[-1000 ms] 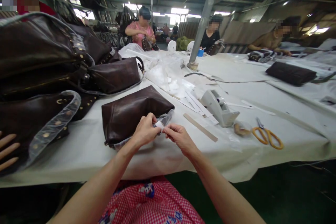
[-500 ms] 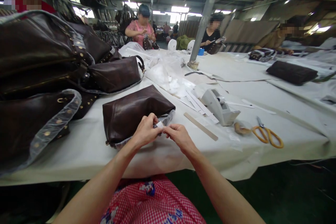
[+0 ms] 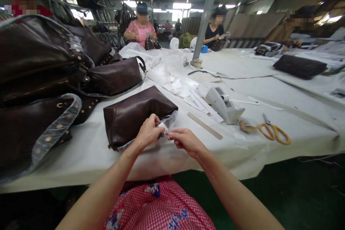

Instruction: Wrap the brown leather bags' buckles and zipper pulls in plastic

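Observation:
A dark brown leather handbag (image 3: 137, 109) lies on its side on the covered table in front of me. At its near edge my left hand (image 3: 147, 132) is closed, pinching a small white piece (image 3: 162, 125) that looks like paper or foam. Clear plastic wrap (image 3: 171, 118) shows along the bag's edge just beyond those fingers. My right hand (image 3: 186, 141) meets the piece's right side with thumb and forefinger pressed together. What sits between those fingertips is too small to make out.
Wrapped brown bags (image 3: 40, 61) are heaped at left. To the right are a tape dispenser (image 3: 225, 106), a tan strip (image 3: 205, 125), a tape roll (image 3: 247, 126) and orange-handled scissors (image 3: 274, 133). A metal post (image 3: 206, 16) rises from the table. Several co-workers sit around it.
The right hand has shifted slightly away from the left, and its fingertips sit a little lower on the white piece. The view has tilted slightly. The bag stays in place.

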`<state>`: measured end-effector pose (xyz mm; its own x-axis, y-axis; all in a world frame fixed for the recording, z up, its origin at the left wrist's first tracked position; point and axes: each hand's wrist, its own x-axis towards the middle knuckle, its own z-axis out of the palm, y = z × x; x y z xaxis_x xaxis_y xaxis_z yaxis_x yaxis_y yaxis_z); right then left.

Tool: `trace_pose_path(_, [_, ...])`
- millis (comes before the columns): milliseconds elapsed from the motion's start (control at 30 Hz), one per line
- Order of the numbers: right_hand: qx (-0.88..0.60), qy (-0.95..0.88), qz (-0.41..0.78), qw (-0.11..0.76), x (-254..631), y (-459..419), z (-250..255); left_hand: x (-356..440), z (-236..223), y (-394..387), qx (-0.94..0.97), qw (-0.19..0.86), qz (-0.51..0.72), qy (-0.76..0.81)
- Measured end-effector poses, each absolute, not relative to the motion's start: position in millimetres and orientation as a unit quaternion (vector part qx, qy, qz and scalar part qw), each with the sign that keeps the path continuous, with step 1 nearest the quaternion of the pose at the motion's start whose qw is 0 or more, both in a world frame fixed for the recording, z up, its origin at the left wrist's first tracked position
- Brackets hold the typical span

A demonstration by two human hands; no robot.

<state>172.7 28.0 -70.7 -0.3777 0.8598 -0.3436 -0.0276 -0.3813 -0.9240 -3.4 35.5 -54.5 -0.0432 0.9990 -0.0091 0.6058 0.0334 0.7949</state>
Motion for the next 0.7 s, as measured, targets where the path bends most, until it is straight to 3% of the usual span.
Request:
trace_pose_path(233, [-0.507, -0.493, 0.607, 0.363, 163.3, 33.4, -91.1, -10.7, -64.3, 41.6, 0.592, 0.368, 0.358, 0.621])
trace_pose_path(367, [-0.541, -0.487, 0.572, 0.378, 145.9, 35.7, -105.2, -10.4, -67.7, 39.5, 0.598, 0.335, 0.346, 0.641])
trace_pose_path(700, [-0.501, -0.439, 0.636, 0.390, 146.0, 32.7, -104.4, -4.7, -54.7, 32.1, 0.618, 0.329, 0.301, 0.647])
